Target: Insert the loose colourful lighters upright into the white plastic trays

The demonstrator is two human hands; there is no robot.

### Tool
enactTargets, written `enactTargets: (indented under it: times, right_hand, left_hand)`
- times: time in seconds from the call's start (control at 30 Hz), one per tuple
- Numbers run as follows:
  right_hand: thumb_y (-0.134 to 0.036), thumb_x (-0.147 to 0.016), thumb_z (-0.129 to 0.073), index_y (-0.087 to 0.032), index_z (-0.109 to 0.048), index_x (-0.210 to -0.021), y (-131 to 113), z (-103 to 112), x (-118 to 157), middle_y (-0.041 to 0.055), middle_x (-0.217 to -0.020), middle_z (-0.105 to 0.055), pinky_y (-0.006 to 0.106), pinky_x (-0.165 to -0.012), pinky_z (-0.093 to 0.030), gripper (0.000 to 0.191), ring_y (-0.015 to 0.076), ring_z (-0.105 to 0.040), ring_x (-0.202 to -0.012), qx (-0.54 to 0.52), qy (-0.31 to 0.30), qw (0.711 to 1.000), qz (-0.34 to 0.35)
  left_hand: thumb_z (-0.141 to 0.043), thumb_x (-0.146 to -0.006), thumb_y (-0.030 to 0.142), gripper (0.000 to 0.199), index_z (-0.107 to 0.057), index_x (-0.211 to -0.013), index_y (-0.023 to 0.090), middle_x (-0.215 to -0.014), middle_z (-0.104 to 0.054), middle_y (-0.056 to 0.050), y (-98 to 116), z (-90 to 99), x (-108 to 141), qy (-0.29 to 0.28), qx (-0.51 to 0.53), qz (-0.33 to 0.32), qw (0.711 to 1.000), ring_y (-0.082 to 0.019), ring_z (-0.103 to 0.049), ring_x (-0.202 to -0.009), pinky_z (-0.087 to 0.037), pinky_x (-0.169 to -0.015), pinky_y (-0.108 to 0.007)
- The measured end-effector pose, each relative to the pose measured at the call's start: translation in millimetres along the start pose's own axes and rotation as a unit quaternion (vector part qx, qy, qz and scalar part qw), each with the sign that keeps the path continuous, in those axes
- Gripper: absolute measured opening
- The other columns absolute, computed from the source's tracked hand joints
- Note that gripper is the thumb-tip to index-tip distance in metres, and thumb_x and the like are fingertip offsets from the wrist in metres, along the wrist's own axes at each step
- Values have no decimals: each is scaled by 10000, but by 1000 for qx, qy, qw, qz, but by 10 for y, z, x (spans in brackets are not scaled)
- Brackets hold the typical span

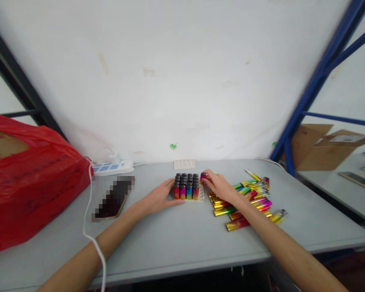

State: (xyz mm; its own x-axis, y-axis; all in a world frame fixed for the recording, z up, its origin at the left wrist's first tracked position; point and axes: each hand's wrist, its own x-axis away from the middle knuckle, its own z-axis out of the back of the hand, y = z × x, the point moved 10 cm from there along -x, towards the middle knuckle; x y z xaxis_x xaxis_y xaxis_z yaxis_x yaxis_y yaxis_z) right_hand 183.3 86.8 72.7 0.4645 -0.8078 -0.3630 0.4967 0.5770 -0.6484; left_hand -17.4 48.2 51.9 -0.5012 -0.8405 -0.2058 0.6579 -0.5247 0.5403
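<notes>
Right hand (221, 188) is holding one lighter (203, 176) between clamped fingertips, at the back right of the white tray (201, 197). Left hand (158, 197) is resting beside the upright lighters (186, 188), thumb and fingers apart. Judgement: lowering vertically, with light left-hand bracing, is probably protecting neighbours from tipping.

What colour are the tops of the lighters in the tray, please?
The lighter tops are black, best seen in the head view.
</notes>
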Motion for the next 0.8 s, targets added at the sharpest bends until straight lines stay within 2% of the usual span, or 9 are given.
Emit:
enactTargets:
  times: [0.17, 0.33, 0.5, 0.67, 0.8]
  right_hand:
    - [-404, -1066, -507, -263, -551, -1149, -62, 150, 26, 38, -959, -796, 328, -816, -496, 169, 235, -735, -866, -51, 39, 998, 8]
    - [-341, -1055, -537, -268, -574, -1124, -55, -68, 28, 40, -932, -800, 324, -778, -480, 107, 251, -731, -846, 0, -42, 999, 18]
    - [-299, -1018, -607, -259, -638, -1127, 14, -85, 11, 80, -1045, -809, 360, -867, -518, 119, 266, -736, -950, 36, -46, 998, 17]
    - [-300, -1000, -605, -240, -734, -1136, 132, 156, 67, 105, -1209, -788, 462, -1087, -496, 197, 286, -709, -1138, 54, -52, 997, 28]
    - [-286, -934, -657, -246, -797, -1101, 358, 437, 182, 114, -1211, -785, 475, -1109, -494, 221, 318, -698, -1177, 91, -74, 993, -4]
  left_hand:
    - [-752, -906, 602, 754, -532, -1527, 234, -1572, -581, -121, 11, -12, -10, -2, -2, -15, 1000, -345, -557, -1436, -409, -1266, -499]
    - [-763, -905, 578, 757, -529, -1526, 213, -1584, -563, -147, -15, -27, -14, -5, -8, -7, 1000, -353, -534, -1458, -389, -1277, -514]
    - [-768, -897, 584, 749, -543, -1513, 222, -1555, -591, -132, -8, -12, -9, -3, -4, -7, 1000, -356, -562, -1428, -414, -1261, -513]
    - [-767, -890, 608, 780, -538, -1527, 222, -1577, -576, -125, -20, -1, -7, 2, 1, 0, 1000, -372, -550, -1445, -406, -1270, -508]
    - [-762, -891, 624, 789, -531, -1535, 231, -1579, -573, -133, -35, -18, -8, -1, 0, -2, 1000, -359, -549, -1449, -403, -1271, -514]
